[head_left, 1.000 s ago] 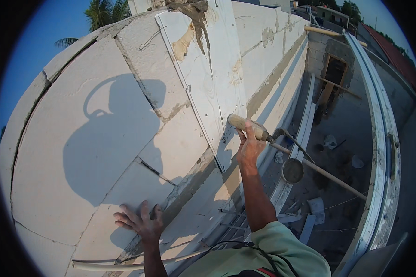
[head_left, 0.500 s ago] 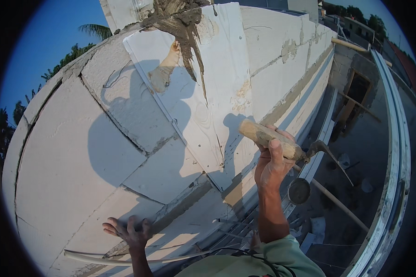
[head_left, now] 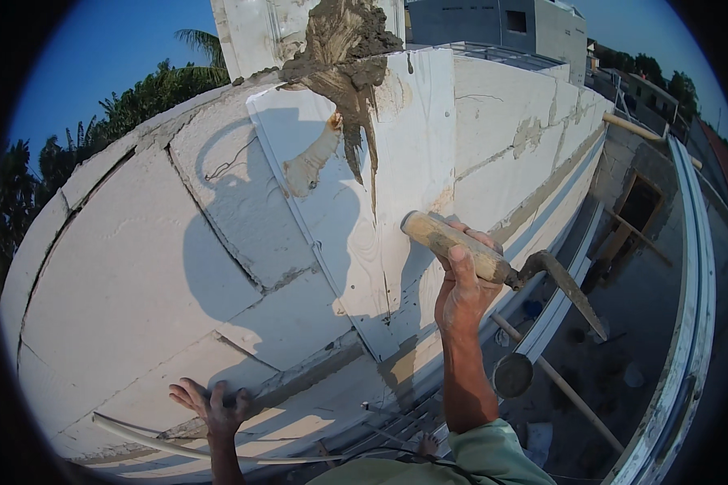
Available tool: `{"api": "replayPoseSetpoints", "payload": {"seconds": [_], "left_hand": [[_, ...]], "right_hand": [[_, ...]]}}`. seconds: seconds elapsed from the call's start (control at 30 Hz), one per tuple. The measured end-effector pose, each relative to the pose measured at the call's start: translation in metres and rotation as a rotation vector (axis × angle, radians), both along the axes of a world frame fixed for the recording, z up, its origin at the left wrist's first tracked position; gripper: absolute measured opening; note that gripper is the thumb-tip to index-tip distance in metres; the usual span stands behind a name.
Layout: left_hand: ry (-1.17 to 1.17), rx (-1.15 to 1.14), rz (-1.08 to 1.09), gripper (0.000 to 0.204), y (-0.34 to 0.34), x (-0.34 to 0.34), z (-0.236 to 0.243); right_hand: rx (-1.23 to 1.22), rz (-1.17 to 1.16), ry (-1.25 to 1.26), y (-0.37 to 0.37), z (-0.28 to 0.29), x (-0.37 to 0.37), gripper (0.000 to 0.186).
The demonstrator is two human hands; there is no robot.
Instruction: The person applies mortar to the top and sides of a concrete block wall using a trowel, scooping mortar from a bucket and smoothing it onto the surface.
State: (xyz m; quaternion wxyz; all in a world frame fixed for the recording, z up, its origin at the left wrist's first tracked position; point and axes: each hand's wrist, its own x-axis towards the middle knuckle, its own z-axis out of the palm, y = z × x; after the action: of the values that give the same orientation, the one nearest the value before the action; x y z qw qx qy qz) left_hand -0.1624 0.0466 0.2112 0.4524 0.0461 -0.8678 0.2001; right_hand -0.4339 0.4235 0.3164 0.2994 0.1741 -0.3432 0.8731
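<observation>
Fingers of my right hand (head_left: 461, 295) wrap tight around the wooden handle of a trowel (head_left: 501, 271), its blade angled down to the right, just off the white block wall (head_left: 137, 275). Lower down, my left hand (head_left: 212, 406) presses spread fingers flat against that wall, beneath wet mortar (head_left: 344, 48) on top.

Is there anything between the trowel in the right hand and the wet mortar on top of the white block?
Nothing visible does. The right hand holds the trowel below the mortar; only bare block face lies between.
</observation>
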Motion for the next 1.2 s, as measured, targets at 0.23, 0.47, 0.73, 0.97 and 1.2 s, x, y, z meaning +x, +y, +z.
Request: {"api": "replayPoseSetpoints", "payload": {"seconds": [0.23,0.47,0.73,0.97,1.2], "left_hand": [[-0.048,0.052,0.011,0.045,0.002,-0.001,-0.004],[-0.006,-0.037,0.019,0.057,0.012,-0.007,0.008],[-0.029,0.003,0.036,0.056,0.015,-0.005,0.012],[-0.048,-0.004,0.038,0.058,0.013,0.003,0.014],[-0.031,0.043,-0.004,0.059,0.011,-0.002,0.013]], "right_hand": [[0.075,-0.106,-0.105,0.03,-0.049,0.019,0.039],[0.014,-0.061,-0.231,0.005,-0.124,0.021,0.045],[0.043,-0.121,-0.187,0.027,-0.13,0.027,0.038],[0.133,0.042,-0.262,0.021,-0.149,0.036,0.043],[0.087,-0.057,-0.147,0.003,-0.148,0.023,0.048]]}}
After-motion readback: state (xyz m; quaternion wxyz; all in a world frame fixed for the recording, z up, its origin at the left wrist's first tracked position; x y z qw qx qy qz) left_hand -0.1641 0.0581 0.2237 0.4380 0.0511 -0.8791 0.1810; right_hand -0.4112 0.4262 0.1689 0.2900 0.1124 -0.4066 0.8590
